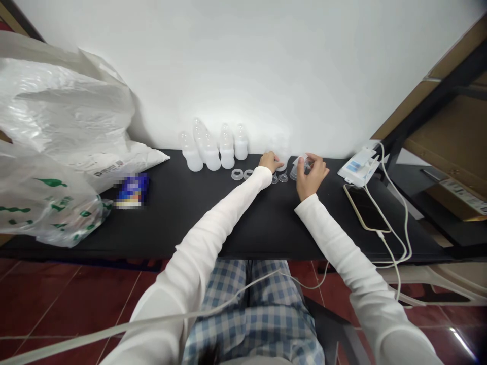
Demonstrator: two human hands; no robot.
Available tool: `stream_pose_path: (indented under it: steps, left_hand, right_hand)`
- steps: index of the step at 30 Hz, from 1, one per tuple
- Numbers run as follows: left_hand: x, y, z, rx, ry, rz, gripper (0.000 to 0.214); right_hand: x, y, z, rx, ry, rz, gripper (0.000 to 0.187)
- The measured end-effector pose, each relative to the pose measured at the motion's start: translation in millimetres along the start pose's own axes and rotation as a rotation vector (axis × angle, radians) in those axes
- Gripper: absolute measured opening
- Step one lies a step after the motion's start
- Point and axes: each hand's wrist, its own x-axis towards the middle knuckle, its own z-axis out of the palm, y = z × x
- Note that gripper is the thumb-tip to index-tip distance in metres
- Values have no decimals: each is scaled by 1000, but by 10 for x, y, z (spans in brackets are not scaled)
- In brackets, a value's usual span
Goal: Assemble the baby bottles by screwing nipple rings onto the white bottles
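Black table [171, 203] against a white wall, baby bottles [211, 152] grouped at the back. Your right hand [312, 176] pinches a clear cap [300, 163] just above the tabletop, apparently for handling. Your left hand [270, 161] curls over another clear piece [282, 166], its grip hidden.

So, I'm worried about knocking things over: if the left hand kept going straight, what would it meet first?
Likely the small clear piece just beyond the left hand, then the white wall; depth is unclear.
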Motion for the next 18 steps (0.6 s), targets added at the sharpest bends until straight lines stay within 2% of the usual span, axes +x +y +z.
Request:
stream_pose_path:
  steps: [4,8,11,14,16,18]
  left_hand:
    - [-95,27,-68,59,41,39,9]
    - [-391,-84,-274,-61,97,254,9]
    - [-693,-243,-420,-182,38,386,29]
    - [-954,-419,-465,-303,-66,466,56]
    - [-1067,-514,-446,-373,-96,461,67]
    - [-1123,-574,-415,-447,-102,410,68]
  right_hand:
    - [-4,-4,6,-9,-37,-1,47]
    - [-35,-33,23,-12,-117,-67,47]
    - [-116,-90,51,53,-270,-142,45]
    - [-236,-165,80,166,-460,-250,40]
    - [-307,-206,89,249,-559,-316,37]
    - [-350,-228,91,344,-613,-339,35]
